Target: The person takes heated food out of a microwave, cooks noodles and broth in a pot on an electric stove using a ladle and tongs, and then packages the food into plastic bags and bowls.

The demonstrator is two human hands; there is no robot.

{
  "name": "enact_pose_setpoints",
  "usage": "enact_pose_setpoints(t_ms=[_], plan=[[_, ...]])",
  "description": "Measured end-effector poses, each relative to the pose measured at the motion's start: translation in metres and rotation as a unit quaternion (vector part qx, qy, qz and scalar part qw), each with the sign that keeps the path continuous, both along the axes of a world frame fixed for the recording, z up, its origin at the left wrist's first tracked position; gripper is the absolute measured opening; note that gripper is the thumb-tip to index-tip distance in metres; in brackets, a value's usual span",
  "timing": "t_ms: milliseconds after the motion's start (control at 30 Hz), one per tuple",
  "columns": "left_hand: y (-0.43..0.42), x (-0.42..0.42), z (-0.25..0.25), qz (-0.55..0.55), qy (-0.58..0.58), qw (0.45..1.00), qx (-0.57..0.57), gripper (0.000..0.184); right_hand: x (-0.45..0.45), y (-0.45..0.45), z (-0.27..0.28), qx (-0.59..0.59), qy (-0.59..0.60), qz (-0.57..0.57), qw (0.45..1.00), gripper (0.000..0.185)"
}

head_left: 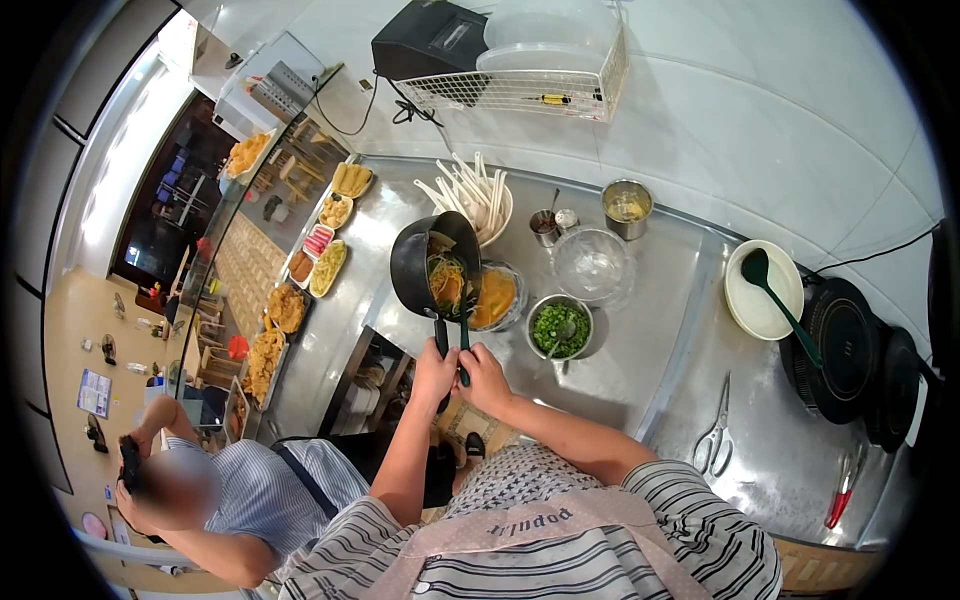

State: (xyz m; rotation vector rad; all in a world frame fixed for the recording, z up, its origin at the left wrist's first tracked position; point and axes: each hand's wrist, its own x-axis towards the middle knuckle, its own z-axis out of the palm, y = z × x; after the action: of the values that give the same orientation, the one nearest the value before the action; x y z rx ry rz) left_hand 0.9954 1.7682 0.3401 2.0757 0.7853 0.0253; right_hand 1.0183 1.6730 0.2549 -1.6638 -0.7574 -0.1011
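Note:
My left hand is wrapped round the handle of a black pot. The pot tilts above the metal counter, with noodles and greens in broth inside. In my right hand is the dark green handle of a utensil, its far end at the pot's lip and too hidden to name. Just right of the pot, partly behind it, is a plastic-lined bowl of orange broth. Nearby stands a metal bowl of chopped green onions with a spoon in it.
White spoons fill a tub behind the pot. Further right are a plastic-covered bowl, a metal cup, a white bowl with a green ladle, a black cooker and scissors. A person stands at left, near fried-food trays.

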Motion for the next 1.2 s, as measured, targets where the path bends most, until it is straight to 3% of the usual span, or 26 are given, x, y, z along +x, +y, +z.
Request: enact_pose_setpoints(t_ms=[100, 233, 367, 500, 600, 633, 767, 833, 900, 1067, 1200], plan=[[0.002, -0.002, -0.005, 0.012, -0.012, 1.0, -0.025, 0.02, 0.0, -0.001, 0.001, -0.012, 0.001, 0.0, 1.0, 0.032], [0.013, -0.01, -0.006, 0.028, -0.079, 0.972, -0.219, 0.016, 0.003, -0.005, 0.015, -0.09, 0.004, 0.035, 0.995, 0.028], [0.022, -0.028, -0.007, 0.136, -0.141, 0.874, -0.446, 0.012, 0.011, -0.018, 0.036, -0.093, -0.002, 0.099, 0.991, 0.026], [0.043, -0.054, -0.042, 0.111, -0.198, 0.702, -0.675, 0.006, 0.01, -0.034, 0.033, -0.15, 0.004, 0.092, 0.984, 0.031], [0.039, -0.062, -0.05, 0.111, -0.194, 0.72, -0.657, 0.004, 0.015, -0.051, 0.054, -0.312, 0.0, 0.03, 0.95, 0.037], [0.04, -0.063, -0.053, 0.102, -0.189, 0.719, -0.661, 0.004, 0.017, -0.058, 0.058, -0.31, -0.055, 0.017, 0.949, 0.041], [0.047, -0.063, -0.059, 0.061, -0.172, 0.73, -0.659, 0.007, 0.015, -0.092, 0.069, -0.246, 0.006, -0.036, 0.969, 0.045], [0.047, -0.063, -0.051, 0.047, -0.159, 0.74, -0.652, 0.009, 0.018, -0.12, 0.074, -0.149, 0.034, -0.118, 0.981, 0.044], [0.042, -0.06, -0.042, 0.042, -0.143, 0.764, -0.628, 0.01, 0.028, -0.152, 0.069, -0.137, 0.035, -0.205, 0.968, 0.043], [0.029, -0.036, -0.028, -0.019, -0.088, 0.791, -0.605, 0.015, 0.046, -0.211, 0.041, -0.354, -0.03, -0.298, 0.886, 0.036], [0.0, -0.015, -0.011, -0.081, -0.064, 0.805, -0.584, 0.015, 0.014, -0.237, 0.043, -0.417, -0.012, -0.3, 0.858, 0.033]])
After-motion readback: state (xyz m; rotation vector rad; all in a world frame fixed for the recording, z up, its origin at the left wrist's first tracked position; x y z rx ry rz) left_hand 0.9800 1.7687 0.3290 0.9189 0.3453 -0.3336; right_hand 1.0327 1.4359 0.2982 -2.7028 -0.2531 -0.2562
